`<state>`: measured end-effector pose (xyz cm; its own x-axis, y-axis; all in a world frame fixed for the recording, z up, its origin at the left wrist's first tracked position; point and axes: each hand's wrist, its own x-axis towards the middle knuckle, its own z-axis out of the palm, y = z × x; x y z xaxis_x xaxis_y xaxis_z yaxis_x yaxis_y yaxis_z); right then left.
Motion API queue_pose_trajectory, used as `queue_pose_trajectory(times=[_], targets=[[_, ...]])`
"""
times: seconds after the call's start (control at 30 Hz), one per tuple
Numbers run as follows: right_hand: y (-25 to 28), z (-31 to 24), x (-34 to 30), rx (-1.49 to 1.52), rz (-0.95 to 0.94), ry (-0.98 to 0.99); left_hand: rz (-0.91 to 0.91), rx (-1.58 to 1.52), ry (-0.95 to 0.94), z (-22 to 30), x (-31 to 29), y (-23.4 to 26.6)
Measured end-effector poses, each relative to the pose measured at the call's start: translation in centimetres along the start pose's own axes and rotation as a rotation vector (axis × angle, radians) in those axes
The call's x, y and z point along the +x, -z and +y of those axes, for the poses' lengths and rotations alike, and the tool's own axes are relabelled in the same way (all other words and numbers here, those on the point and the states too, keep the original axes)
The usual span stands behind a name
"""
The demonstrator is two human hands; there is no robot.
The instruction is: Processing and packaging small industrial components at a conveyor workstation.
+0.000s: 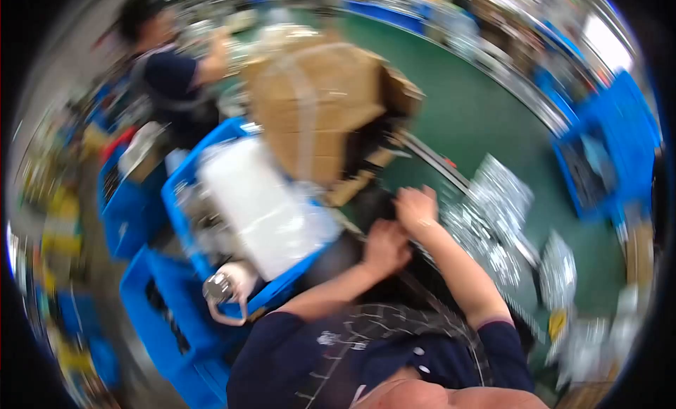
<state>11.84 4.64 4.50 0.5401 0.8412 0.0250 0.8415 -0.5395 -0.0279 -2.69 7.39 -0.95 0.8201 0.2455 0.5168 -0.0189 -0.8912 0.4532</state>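
My left hand [386,250] and my right hand [417,210] are close together in front of my body, at the near edge of the green work surface. Both look closed, with fingers curled at a dark, soft-looking thing [372,203]. Blur hides its kind and what lies in my fingers. Just beyond is a large brown cardboard box [310,113], tilted, with its dark opening toward the right. Left of my hands, a blue crate [172,197] holds a white plastic-wrapped package [250,197] and clear-wrapped items. A bottle with a shiny cap and a pinkish loop [229,286] lies at its near corner.
Clear plastic packets [496,197] lie right of my hands on the green work surface [468,102]. A blue bin [605,155] stands at the far right. More blue crates [165,314] are at the lower left. Another person [172,71] works at the upper left.
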Motion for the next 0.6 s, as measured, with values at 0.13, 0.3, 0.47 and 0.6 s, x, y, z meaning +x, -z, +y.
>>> queue_pose_trajectory(times=[0.13,0.3,0.47,0.6], targets=[[-0.7,0.1,0.9,0.011,0.035,0.046,0.029,0.033,0.071,-0.4,1.0,1.6],[1.5,8.3,-2.2,0.079,0.080,0.000,0.032,0.077,-0.017,-1.0,1.2,0.3],[0.6,15.9,-5.7,-0.050,0.131,-0.045,0.049,0.086,-0.060,-0.3,0.5,0.8],[-0.6,15.3,-4.6,-0.248,0.074,0.008,0.034,0.050,-0.058,-0.3,0.6,1.0]])
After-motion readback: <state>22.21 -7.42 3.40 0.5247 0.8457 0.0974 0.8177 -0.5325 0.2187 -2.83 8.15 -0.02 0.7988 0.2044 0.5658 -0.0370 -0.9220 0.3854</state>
